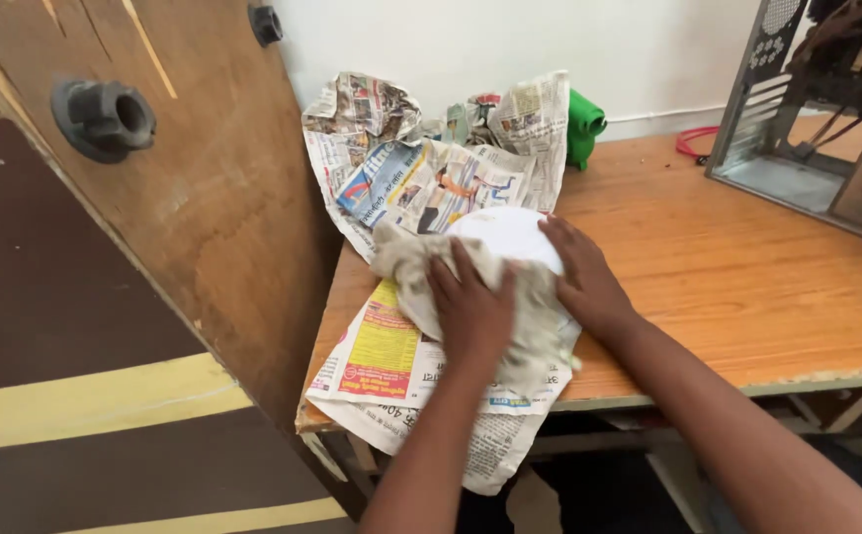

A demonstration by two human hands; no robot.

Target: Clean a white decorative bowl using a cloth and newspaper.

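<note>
A white round object (505, 232), like a plate or lid, lies on newspaper (382, 346) at the left end of a wooden table (747, 267). A beige cloth (401, 255) is draped over its near side. My left hand (471, 311) presses down on the cloth, fingers spread flat. My right hand (584, 277) rests on the object's right edge, partly on the cloth. The near part of the white object is hidden under the cloth and both hands.
Crumpled newspaper sheets (421, 148) pile up behind against the wall, with a green object (582, 127) beside them. An open metal computer case (817, 119) stands at the far right. A wooden board (184, 178) with black knobs leans at the left.
</note>
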